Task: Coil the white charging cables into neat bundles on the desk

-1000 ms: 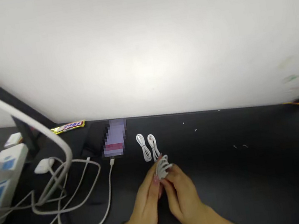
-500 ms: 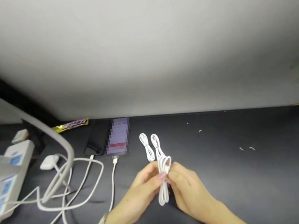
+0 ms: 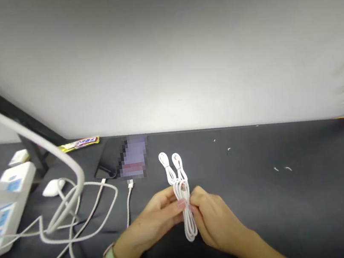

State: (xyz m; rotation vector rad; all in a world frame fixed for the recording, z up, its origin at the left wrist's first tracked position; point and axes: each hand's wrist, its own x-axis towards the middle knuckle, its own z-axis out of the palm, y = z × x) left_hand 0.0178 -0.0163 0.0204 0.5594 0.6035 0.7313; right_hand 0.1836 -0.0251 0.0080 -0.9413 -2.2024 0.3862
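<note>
A white charging cable (image 3: 190,227), coiled into a narrow bundle with loops at both ends, stands between my two hands. My left hand (image 3: 159,214) is closed on it, with the thumb across its middle and the fingers behind. My right hand (image 3: 216,219) is closed too, its thumb and forefinger pinched at the right side of the bundle's waist. Any tie between those fingertips is hidden. Just beyond lie two more coiled white cables, a left one (image 3: 166,164) and a right one (image 3: 177,162), each bound at the middle.
A phone with a blurred screen (image 3: 134,156) and a dark phone (image 3: 108,158) lie left on the black table (image 3: 285,215). Tangled white cords (image 3: 91,235), a power strip (image 3: 22,190), a white charger (image 3: 53,188) and a yellow snack wrapper (image 3: 80,144) are farther left. White scraps (image 3: 288,168) lie right.
The held cable bundle has turned more upright and shifted slightly left. My right fingers have curled in tighter at its waist. The view has shifted slightly.
</note>
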